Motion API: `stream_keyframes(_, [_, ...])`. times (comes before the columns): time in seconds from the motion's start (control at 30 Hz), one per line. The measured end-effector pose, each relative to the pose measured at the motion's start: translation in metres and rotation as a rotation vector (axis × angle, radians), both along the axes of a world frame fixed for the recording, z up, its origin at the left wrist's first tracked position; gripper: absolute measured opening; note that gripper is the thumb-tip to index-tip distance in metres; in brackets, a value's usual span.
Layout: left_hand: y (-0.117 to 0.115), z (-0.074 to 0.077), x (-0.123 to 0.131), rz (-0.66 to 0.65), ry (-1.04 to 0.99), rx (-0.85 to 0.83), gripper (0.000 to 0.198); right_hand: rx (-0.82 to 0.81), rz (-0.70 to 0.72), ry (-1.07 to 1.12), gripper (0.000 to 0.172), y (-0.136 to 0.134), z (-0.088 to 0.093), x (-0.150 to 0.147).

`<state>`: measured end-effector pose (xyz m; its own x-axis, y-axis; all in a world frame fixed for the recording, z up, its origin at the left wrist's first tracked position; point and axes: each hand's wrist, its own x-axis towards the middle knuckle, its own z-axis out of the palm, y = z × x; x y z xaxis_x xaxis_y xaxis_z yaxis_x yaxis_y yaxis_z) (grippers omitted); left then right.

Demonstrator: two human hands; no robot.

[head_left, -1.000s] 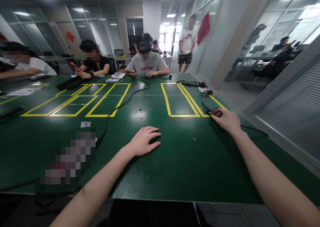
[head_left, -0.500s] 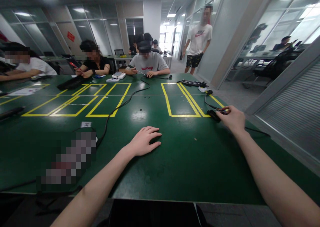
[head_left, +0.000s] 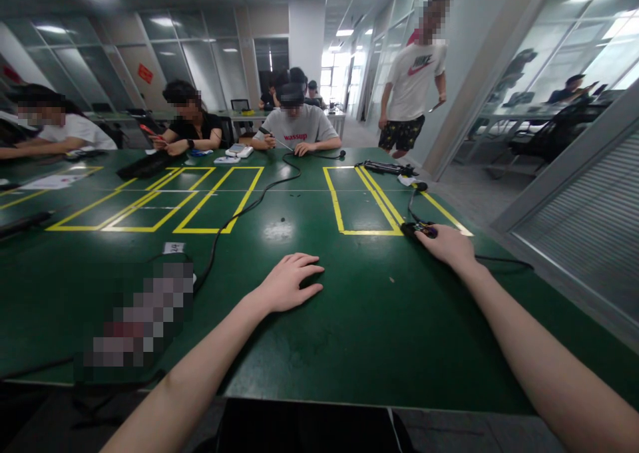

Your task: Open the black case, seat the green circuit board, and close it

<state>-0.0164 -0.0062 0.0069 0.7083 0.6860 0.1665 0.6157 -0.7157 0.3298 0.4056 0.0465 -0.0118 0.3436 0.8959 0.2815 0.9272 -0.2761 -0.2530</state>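
My left hand (head_left: 289, 283) lies flat on the green table (head_left: 349, 346), fingers apart and holding nothing. Farther out on the right, my right hand (head_left: 449, 245) is closed on a small black object with coloured bits (head_left: 413, 229). The fingers hide part of it, and its kind does not show. It is at the near right corner of a yellow tape rectangle (head_left: 370, 233). Just beyond it a thin black cable (head_left: 411, 203) runs to a small round black end (head_left: 422, 187). Another black cord (head_left: 504, 262) comes out behind my right wrist.
A long black cable (head_left: 259, 197) crosses the table from a blurred-out object (head_left: 142, 313) at left, near a small number tag (head_left: 174, 247). A folded black item (head_left: 389, 167) lies at the far right. Several people sit beyond; a person in white (head_left: 417, 80) stands at right.
My right hand has moved left and slightly down with the black object, towards the tape corner. My left hand stays in place. The standing person has come closer.
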Motion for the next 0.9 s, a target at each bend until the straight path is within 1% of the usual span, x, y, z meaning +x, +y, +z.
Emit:
stream_keyframes(0.03, [0.0, 0.0, 0.0, -0.001, -0.002, 0.002, 0.036, -0.05, 0.011, -0.007, 0.043, -0.002, 0.005, -0.014])
stream_keyframes(0.07, [0.0, 0.0, 0.0, -0.002, -0.005, 0.004, 0.036, -0.087, 0.063, -0.004, 0.044, -0.006, 0.01, -0.03])
stream_keyframes(0.1, [0.0, 0.0, 0.0, -0.001, -0.011, 0.006, 0.036, -0.101, 0.158, 0.011, 0.043, -0.01, 0.014, -0.047])
stream_keyframes(0.13, [0.0, 0.001, -0.001, 0.001, -0.022, 0.009, 0.037, -0.099, 0.287, 0.038, 0.039, -0.016, 0.018, -0.064])
stream_keyframes(0.17, [-0.001, 0.002, -0.001, 0.0, -0.044, 0.015, 0.039, -0.099, 0.453, 0.073, 0.036, -0.023, 0.022, -0.082])
stream_keyframes(0.27, [-0.004, 0.006, -0.001, -0.041, -0.178, 0.058, 0.052, -0.17, 0.995, 0.205, 0.032, -0.049, 0.026, -0.131])
stream_keyframes(0.3, [-0.005, 0.007, -0.001, -0.071, -0.229, 0.074, 0.054, -0.192, 1.134, 0.246, 0.032, -0.056, 0.025, -0.144])
stream_keyframes(0.33, [-0.006, 0.008, 0.0, -0.106, -0.266, 0.084, 0.054, -0.2, 1.229, 0.272, 0.032, -0.063, 0.025, -0.154])
stream_keyframes(0.37, [-0.008, 0.008, 0.0, -0.138, -0.289, 0.088, 0.053, -0.192, 1.281, 0.288, 0.032, -0.068, 0.023, -0.162])
stream_keyframes(0.4, [-0.009, 0.009, 0.001, -0.164, -0.29, 0.085, 0.051, -0.177, 1.304, 0.295, 0.031, -0.07, 0.022, -0.167])
stream_keyframes(0.47, [-0.011, 0.008, 0.003, -0.187, -0.27, 0.074, 0.048, -0.141, 1.293, 0.295, 0.029, -0.071, 0.019, -0.17])
stream_keyframes(0.63, [-0.011, 0.006, 0.006, -0.14, -0.259, 0.054, 0.036, -0.062, 1.215, 0.268, 0.025, -0.062, 0.016, -0.16])
stream_keyframes(0.77, [-0.008, 0.002, 0.007, -0.119, -0.287, -0.005, 0.031, -0.022, 1.228, 0.268, 0.023, -0.061, 0.015, -0.158])
stream_keyframes(0.9, [-0.006, -0.001, 0.008, -0.12, -0.273, -0.002, 0.028, 0.008, 1.225, 0.265, 0.024, -0.06, 0.015, -0.157])
